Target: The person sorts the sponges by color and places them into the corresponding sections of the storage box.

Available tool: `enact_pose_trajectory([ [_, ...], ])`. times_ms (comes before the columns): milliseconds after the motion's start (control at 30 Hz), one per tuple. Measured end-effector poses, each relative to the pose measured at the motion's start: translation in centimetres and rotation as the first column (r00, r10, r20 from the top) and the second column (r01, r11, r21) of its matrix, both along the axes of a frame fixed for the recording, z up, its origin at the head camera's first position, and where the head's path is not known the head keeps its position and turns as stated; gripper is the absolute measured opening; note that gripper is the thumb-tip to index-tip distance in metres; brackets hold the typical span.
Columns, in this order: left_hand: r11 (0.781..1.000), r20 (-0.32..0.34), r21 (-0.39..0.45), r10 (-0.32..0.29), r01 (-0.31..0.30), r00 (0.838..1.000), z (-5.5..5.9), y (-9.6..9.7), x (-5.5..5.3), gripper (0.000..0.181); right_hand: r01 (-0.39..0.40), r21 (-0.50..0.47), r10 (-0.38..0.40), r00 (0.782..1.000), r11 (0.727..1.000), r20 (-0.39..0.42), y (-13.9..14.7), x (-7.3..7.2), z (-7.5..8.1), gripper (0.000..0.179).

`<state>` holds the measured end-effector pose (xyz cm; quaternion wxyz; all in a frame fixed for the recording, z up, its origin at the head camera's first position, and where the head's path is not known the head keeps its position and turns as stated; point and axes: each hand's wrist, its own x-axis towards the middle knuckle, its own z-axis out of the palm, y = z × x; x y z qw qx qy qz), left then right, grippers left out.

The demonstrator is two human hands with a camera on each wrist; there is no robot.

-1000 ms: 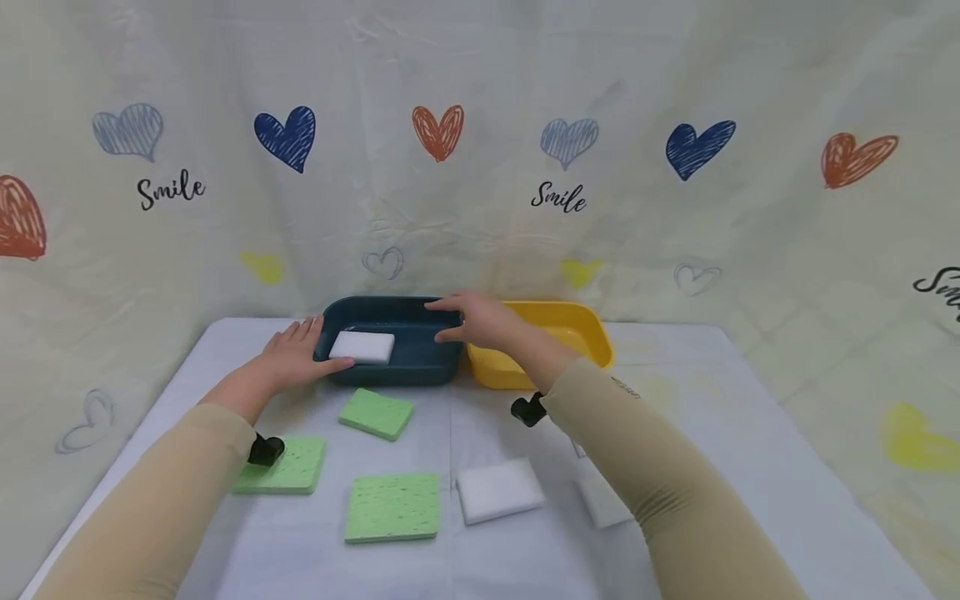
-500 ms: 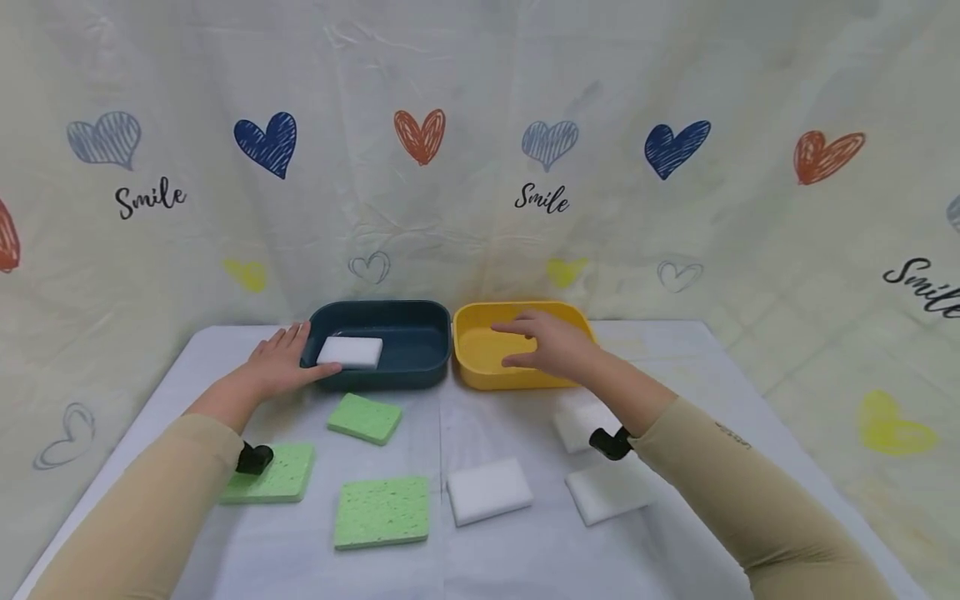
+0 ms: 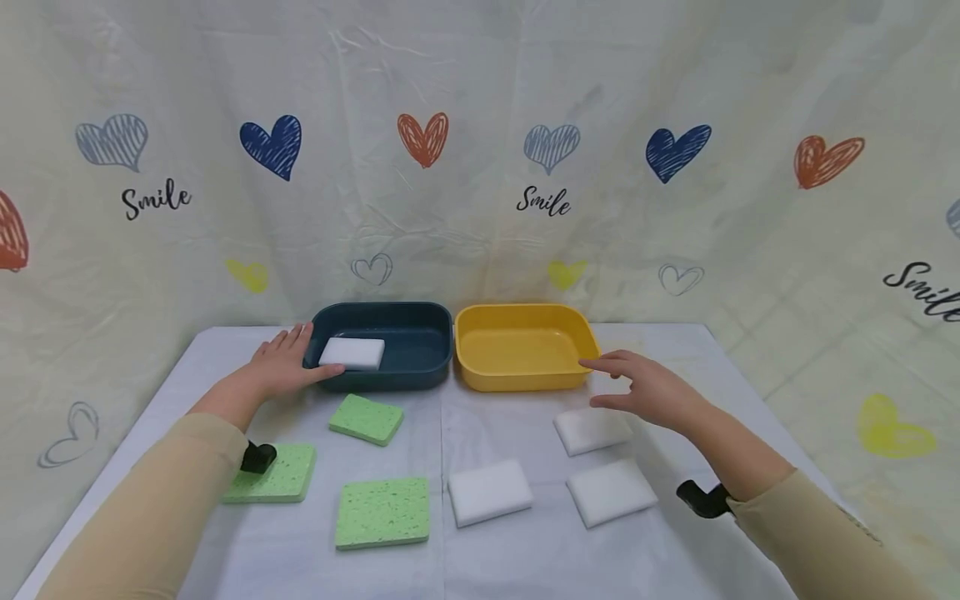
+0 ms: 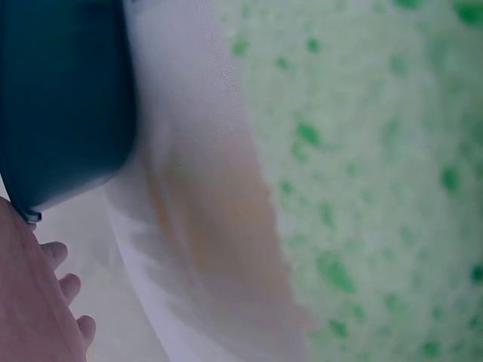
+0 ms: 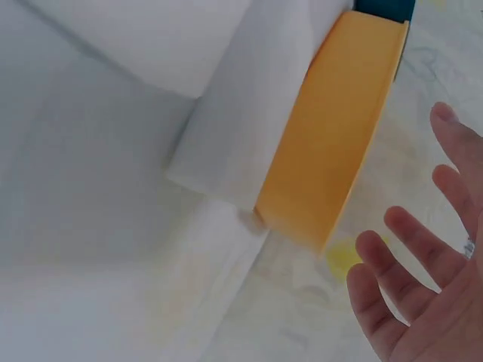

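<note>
Left hand [image 3: 279,365] spread at the dark teal tray [image 3: 397,380], right hand [image 3: 652,390] wide: we seem mid-reach; 1 white sponge [image 3: 592,431] would need pinching.

The left arm [image 3: 142,508] is extended forward and slanted inward, its beige sleeve [image 3: 180,471] ended short of the wrist. The left hand [image 3: 277,371] is held with its fingers [image 3: 298,340] straightened and pointed away from the body, the thumb [image 3: 326,372] stretched out to the right. The right arm [image 3: 825,533] is likewise slanted inward. The right hand [image 3: 652,386] is turned leftward, its fingers [image 3: 611,364] loosely bent and spread, a gap being left above the thumb [image 3: 611,402].
</note>
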<state>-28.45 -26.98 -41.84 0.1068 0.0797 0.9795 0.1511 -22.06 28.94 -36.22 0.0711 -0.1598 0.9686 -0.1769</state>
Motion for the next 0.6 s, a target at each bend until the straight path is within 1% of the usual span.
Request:
enact_pose_trajectory([
  [100,1.0,0.004,0.003,0.001,-0.001,1.0,0.1,0.0,0.2,0.124,0.012,-0.005,-0.012,1.0,1.0,0.014,1.4,0.4,-0.3,0.073],
  [200,1.0,0.01,0.003,0.003,-0.003,1.0,0.2,0.2,0.3,0.123,0.013,0.001,-0.013,0.999,1.0,0.03,2.2,0.6,-0.9,0.069],
  [467,1.0,0.024,0.001,0.002,-0.002,1.0,0.8,0.6,0.6,0.121,-0.044,0.061,0.039,0.996,0.997,0.074,3.2,0.7,-3.2,0.066],
  [600,1.0,0.03,-0.006,0.004,-0.004,1.0,1.0,0.5,0.6,0.121,-0.083,0.065,0.078,0.993,0.994,0.086,3.6,0.5,-3.8,0.063],
])
